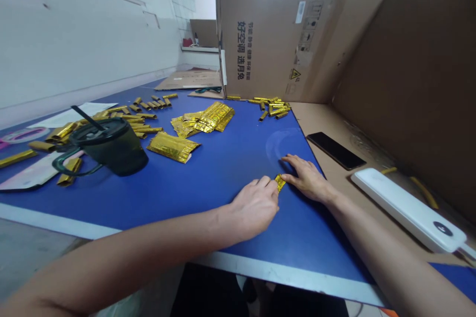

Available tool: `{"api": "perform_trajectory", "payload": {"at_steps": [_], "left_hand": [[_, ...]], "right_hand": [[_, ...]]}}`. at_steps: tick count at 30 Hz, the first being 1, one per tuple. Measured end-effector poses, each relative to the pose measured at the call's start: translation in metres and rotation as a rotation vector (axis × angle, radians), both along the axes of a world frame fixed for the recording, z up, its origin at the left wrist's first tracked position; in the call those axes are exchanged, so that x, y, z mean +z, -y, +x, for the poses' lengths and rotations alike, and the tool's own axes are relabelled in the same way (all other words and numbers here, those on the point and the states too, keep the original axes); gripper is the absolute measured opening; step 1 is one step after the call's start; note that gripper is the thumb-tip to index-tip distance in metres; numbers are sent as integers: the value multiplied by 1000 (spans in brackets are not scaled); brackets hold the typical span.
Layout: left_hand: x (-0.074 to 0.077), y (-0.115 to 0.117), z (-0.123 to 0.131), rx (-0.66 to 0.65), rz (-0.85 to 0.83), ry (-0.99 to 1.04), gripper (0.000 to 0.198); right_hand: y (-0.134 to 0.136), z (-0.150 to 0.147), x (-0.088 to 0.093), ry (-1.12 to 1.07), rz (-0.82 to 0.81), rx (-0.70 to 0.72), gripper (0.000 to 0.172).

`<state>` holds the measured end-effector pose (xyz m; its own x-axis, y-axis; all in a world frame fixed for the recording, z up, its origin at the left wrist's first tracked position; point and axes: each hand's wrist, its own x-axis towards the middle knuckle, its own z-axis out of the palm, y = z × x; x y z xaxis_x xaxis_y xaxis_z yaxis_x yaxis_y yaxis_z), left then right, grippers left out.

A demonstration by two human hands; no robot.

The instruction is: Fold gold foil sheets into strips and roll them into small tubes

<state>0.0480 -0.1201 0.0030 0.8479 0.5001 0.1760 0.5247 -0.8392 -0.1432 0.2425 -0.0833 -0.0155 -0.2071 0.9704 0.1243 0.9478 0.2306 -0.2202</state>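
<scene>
A small gold foil piece (280,183) lies on the blue table between my two hands. My left hand (256,205) is closed on its left side, the fingers curled round and partly hiding it. At its right edge rests the thumb of my right hand (305,177), whose fingers are spread over the tabletop. Flat gold foil sheets (213,118) lie in a stack further back, and a folded gold packet (173,147) sits nearer on the left. Short gold tubes (277,106) are piled at the back by the cardboard.
On the left of the blue table (208,188) stands a dark lidded cup (115,151) with a straw, among several gold tubes. Cardboard walls (275,39) rise behind and right. A phone (336,150) and a white device (407,209) lie on the right.
</scene>
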Motion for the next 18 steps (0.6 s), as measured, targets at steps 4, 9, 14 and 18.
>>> {"api": "perform_trajectory", "payload": {"at_steps": [4, 9, 14, 18], "left_hand": [[-4, 7, -7, 7, -64, 8, 54], [-7, 22, -14, 1, -207, 9, 68], [-7, 39, -10, 50, -271, 29, 75], [-9, 46, -6, 105, -317, 52, 78]], "right_hand": [[-1, 0, 1, 1, 18, -3, 55], [0, -2, 2, 21, 22, -7, 56], [0, -5, 1, 19, 23, -1, 56], [-1, -5, -1, 14, 18, -5, 58]]}}
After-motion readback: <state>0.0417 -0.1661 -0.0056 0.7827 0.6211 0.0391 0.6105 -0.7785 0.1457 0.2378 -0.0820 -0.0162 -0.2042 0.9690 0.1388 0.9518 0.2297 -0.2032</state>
